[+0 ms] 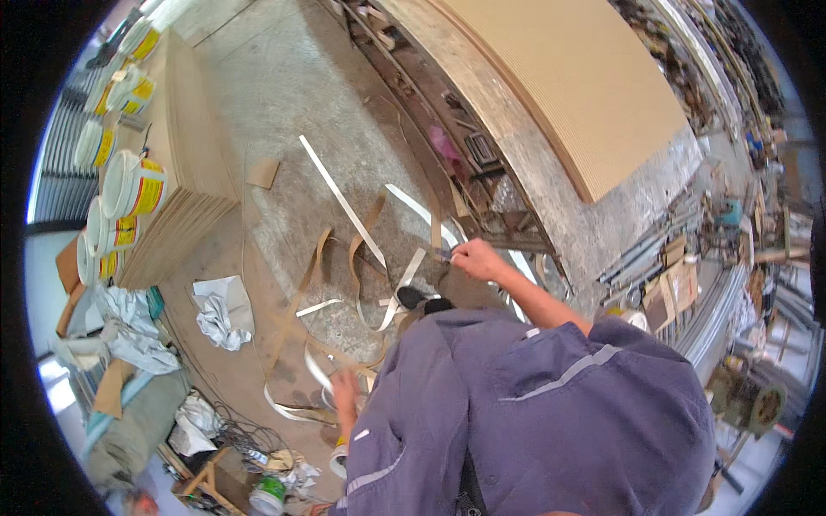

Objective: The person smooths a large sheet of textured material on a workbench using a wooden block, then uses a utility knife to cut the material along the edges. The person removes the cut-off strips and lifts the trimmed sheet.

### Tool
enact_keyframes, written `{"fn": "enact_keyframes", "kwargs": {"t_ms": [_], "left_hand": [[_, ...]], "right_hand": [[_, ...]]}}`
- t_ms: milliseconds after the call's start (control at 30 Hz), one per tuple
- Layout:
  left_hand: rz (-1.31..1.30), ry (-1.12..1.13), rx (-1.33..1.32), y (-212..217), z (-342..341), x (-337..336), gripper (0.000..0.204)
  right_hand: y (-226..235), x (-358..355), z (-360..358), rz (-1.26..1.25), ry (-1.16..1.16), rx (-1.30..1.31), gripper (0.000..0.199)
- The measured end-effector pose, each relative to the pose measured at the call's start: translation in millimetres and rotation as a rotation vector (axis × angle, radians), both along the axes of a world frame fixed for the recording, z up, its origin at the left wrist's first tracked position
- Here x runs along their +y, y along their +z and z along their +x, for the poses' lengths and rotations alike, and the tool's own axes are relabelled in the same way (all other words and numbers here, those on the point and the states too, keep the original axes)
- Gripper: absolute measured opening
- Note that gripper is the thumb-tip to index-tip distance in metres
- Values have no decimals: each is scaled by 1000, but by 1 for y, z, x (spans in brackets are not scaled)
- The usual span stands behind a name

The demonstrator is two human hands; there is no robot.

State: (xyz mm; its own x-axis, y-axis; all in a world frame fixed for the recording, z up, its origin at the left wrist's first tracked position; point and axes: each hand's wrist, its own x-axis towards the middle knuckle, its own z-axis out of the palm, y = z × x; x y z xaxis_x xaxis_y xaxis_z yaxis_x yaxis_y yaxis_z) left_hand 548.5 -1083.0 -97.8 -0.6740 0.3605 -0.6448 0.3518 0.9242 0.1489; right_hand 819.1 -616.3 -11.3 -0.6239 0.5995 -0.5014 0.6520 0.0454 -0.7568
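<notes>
A: While the floor [284, 95] is seen from above, where is the right hand [476, 257] found?

B: It is stretched forward, and its grip is closed on the end of a thin brown and white strip [411, 273], near the edge of the long table [551, 181] that carries a stack of brown boards [568, 77].

A: And the left hand [346, 391]?

B: It is lowered to the floor, among loops of the same strip. Whether its grip is closed cannot be told, because the fingers are blurred.

A: What else is seen?

B: White and yellow buckets [133, 185] are stacked at the left, beside a second pile of boards [185, 172], and crumpled white paper [222, 310] is lying near.
</notes>
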Motion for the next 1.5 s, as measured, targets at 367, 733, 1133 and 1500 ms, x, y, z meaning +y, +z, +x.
{"fn": "enact_keyframes", "kwargs": {"t_ms": [367, 733, 1133, 1500], "left_hand": [[830, 46, -315, 113, -75, 372, 31], [953, -901, -300, 181, 173, 593, 43], [1015, -1400, 283, 148, 148, 878, 68], [799, -1796, 273, 132, 225, 883, 73]], "right_hand": [[63, 44, 180, 82, -671, -75, 32], [55, 92, 268, 453, -737, -215, 24], [91, 68, 257, 266, -1562, -18, 19], [98, -33, 157, 121, -2086, 10, 22]]}}
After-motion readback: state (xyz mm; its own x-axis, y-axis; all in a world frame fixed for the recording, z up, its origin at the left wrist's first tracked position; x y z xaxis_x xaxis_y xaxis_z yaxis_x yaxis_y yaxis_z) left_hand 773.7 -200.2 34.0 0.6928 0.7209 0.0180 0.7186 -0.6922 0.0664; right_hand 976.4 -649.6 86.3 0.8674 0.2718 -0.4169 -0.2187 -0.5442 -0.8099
